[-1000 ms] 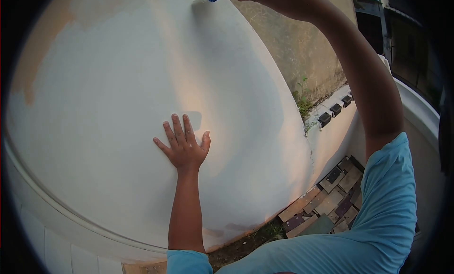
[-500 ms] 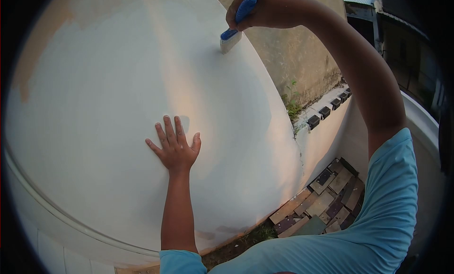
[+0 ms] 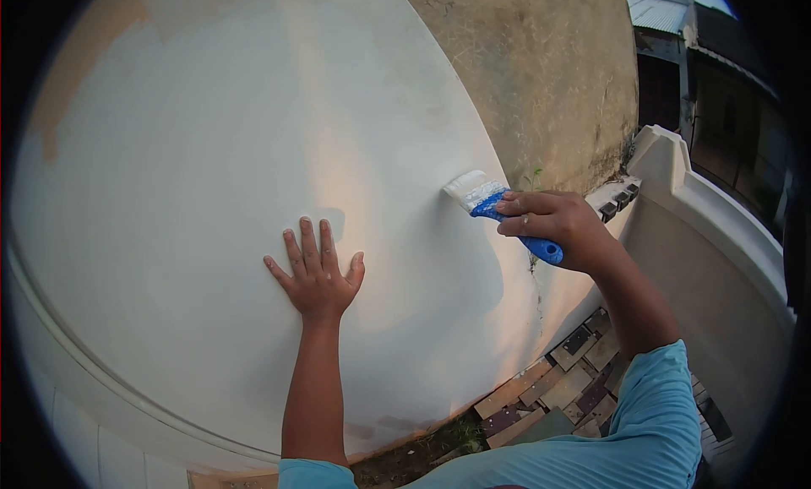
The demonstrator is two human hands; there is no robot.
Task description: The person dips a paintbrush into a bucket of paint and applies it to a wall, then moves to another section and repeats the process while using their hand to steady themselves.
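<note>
A wide wall (image 3: 211,236), mostly coated white, fills the left and middle of the view. My left hand (image 3: 318,274) lies flat against it with fingers spread, holding nothing. At the right, my right hand (image 3: 562,227) is wrapped round the blue handle of a paintbrush (image 3: 488,199). The brush's bristles, covered in white paint, point up and left and are at the wall surface near its right edge. White specks show on the fingers of both hands.
A brownish patch (image 3: 84,62) shows at the wall's upper left. Behind the edge stands a weathered wall (image 3: 541,75). Black blocks (image 3: 608,211) line a ledge at the right. Loose tiles (image 3: 566,388) lie on the ground below, beside a pale boundary wall (image 3: 701,236).
My right hand has moved down with the brush, from the top of the wall to its right edge, and the brush has turned so its bristles point up-left. My left hand stays on the wall.
</note>
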